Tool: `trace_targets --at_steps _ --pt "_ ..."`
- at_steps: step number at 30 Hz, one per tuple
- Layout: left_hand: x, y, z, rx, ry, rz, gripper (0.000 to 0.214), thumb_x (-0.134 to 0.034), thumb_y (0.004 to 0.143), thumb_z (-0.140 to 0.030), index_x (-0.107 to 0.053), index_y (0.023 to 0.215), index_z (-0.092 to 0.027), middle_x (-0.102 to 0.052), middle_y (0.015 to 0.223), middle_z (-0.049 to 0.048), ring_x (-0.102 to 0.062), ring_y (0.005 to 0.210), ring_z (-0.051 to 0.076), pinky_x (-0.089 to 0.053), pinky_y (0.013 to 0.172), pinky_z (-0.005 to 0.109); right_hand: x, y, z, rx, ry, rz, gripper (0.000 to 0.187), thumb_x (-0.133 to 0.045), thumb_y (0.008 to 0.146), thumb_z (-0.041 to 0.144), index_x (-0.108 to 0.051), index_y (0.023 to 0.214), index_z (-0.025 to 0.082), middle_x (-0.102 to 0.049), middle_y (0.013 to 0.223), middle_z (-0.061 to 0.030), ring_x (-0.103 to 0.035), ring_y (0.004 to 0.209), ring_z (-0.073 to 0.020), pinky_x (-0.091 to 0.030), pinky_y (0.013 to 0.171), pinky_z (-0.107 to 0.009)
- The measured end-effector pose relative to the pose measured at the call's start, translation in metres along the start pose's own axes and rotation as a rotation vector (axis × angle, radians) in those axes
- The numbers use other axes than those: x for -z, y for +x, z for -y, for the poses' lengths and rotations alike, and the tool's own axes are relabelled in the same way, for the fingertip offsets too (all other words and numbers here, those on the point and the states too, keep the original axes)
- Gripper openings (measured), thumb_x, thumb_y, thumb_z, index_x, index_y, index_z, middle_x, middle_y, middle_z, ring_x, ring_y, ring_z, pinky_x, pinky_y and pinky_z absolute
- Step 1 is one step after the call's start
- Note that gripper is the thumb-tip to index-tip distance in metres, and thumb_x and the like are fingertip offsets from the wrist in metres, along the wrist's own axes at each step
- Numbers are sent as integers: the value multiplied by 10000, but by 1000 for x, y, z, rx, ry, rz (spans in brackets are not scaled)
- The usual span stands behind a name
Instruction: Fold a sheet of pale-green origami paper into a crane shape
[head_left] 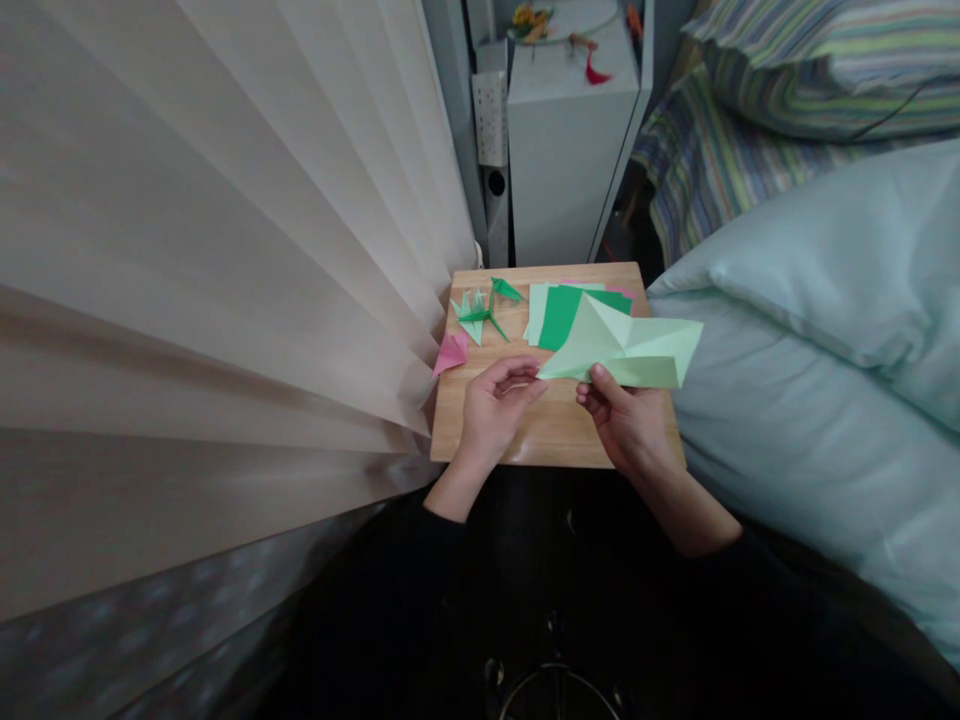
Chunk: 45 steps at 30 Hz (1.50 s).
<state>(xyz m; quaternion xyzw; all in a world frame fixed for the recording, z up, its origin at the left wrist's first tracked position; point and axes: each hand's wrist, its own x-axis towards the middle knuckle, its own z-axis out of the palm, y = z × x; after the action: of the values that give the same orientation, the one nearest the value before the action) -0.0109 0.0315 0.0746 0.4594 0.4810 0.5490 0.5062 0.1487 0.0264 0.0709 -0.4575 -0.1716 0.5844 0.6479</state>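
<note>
From the head camera, I hold a half-folded light green paper [637, 350] just above the wooden surface [555, 440]. My right hand [626, 420] pinches its lower edge with the thumb on top. My left hand [495, 405] is curled, with its fingertips closed on the left corner. Behind the paper lie a stack of green sheets [562, 315], small folded green figures [480, 315] and a pink piece [450, 352].

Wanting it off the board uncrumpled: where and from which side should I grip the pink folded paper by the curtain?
Pinch the pink folded paper at its right edge, coming from the middle of the wooden board. It lies flat there, its left tip at the curtain, so only that side is free. The left hand is nearest, but it pinches the light green sheet.
</note>
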Motion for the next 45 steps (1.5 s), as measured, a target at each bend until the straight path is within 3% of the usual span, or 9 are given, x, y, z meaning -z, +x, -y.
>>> trace_targets --at_steps 16,24,28,33,39,45 --pt "-2 -3 2 13 -7 -10 211 -912 716 -335 -838 860 -200 -822 832 49 -778 753 196 -662 815 367 -1 -9 -6 -2 -61 111 359 -1008 560 321 -774 800 193 -777 737 3 -720 633 -140 -654 667 -282" --pt "-5 -5 0 72 -96 -4 234 -919 707 -354 -829 839 -183 -810 788 47 -784 737 191 -670 825 368 -1 -8 -7 25 -64 92 349 -1005 571 349 -779 778 183 -780 713 -8 -714 597 -140 -645 652 -292" --pt "-7 -6 0 54 -100 -10 251 -923 696 -314 -811 875 -178 -815 858 51 -786 792 190 -659 852 362 -3 -10 -7 15 -48 66 337 -996 574 337 -783 783 178 -776 711 -10 -699 582 -130 -634 640 -283" --pt "-19 -11 0 34 -150 -52 417 -951 647 -259 -751 1005 -185 -820 971 59 -791 897 203 -643 856 336 -9 -15 -10 1 -51 60 300 -962 611 322 -775 797 178 -774 722 -15 -684 590 -130 -610 609 -278" --pt "-23 -13 -1 51 -166 -113 369 -929 673 -285 -704 949 -191 -796 812 22 -766 731 167 -617 708 281 -13 -20 -13 6 -60 76 286 -954 632 333 -772 800 189 -770 717 -5 -684 602 -129 -603 611 -273" --pt "-21 -12 -2 114 -225 -116 387 -944 645 -264 -696 929 -180 -764 719 -13 -734 667 124 -575 688 233 -12 -21 -15 13 -73 71 289 -957 641 347 -781 812 194 -787 753 -12 -710 640 -144 -632 686 -304"
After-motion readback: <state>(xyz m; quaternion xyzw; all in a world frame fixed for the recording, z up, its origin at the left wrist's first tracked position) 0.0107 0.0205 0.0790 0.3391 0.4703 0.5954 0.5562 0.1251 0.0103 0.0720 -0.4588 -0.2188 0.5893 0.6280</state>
